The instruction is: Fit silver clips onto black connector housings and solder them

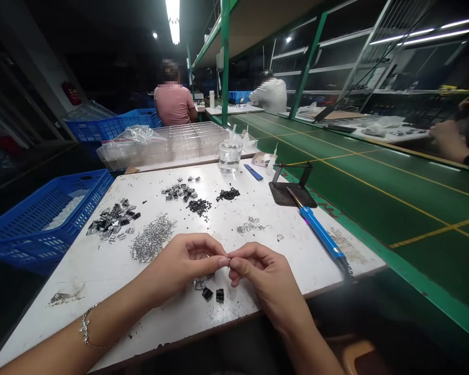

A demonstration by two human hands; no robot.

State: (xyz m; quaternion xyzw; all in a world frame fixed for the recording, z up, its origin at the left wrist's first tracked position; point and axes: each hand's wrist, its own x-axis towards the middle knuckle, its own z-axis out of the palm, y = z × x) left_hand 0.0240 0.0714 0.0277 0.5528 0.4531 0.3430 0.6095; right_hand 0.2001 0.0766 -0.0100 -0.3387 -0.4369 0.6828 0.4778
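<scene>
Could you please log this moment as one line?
left hand: pinching small metal part | right hand: pinching same part | below: black clips | surface: white table

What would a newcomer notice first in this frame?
Probably the two hands meeting low in the middle: the left hand and right hand pinch a tiny metal part between their fingertips above the white table. Next come the piles of small metal and black parts spread behind them, and the blue-handled soldering iron lying to the right by the green belt.
</scene>
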